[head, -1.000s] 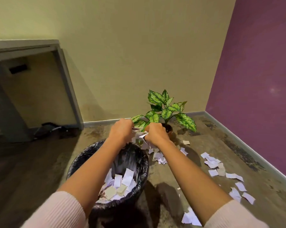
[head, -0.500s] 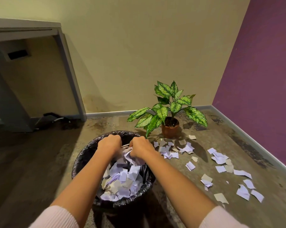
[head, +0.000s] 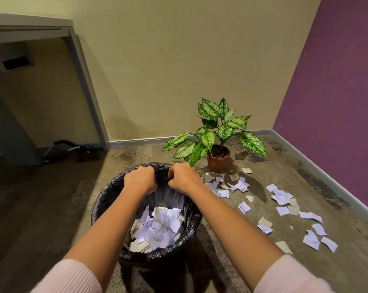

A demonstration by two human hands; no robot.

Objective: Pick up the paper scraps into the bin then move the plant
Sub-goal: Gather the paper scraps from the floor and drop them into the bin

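Over the far rim of the bin (head: 107,193): the left grip (head: 139,179), back turned up, fingers curled under into a narrow fist. Shows no paper; palm side hidden, so cannot tell whether touching the liner.

Just to its right, with a small gap between: the right grip (head: 183,176), also above the far rim. Curls narrow in the same way, knuckles up, nothing seen inside, underside hidden.

In the near middle, on the floor (head: 352,246): the bin itself, round, lined with a black bag. Holds a heap of white and pale grey paper scraps (head: 162,227) low inside, well below the rim.

To the right of the bin: loose scraps (head: 281,196) scattered over the floor, from just beside the right wrist out toward the purple wall (head: 337,92). Some overlapping in small clusters, others lying alone.

Beyond the bin and a little to the right: the plant (head: 217,127), upright in a terracotta pot (head: 218,160) on the floor, near the corner of the yellow wall (head: 179,60) and the purple wall. Spreads spotted green leaves, the lowest left ones reaching close to the far rim of the bin. Scraps just in front of the pot.

Far left: a grey desk (head: 31,24) against the yellow wall, with something dark and unclear on the floor beneath.

Along the near edge: bare forearms and pale pink sleeves (head: 73,275) at the bottom corners.
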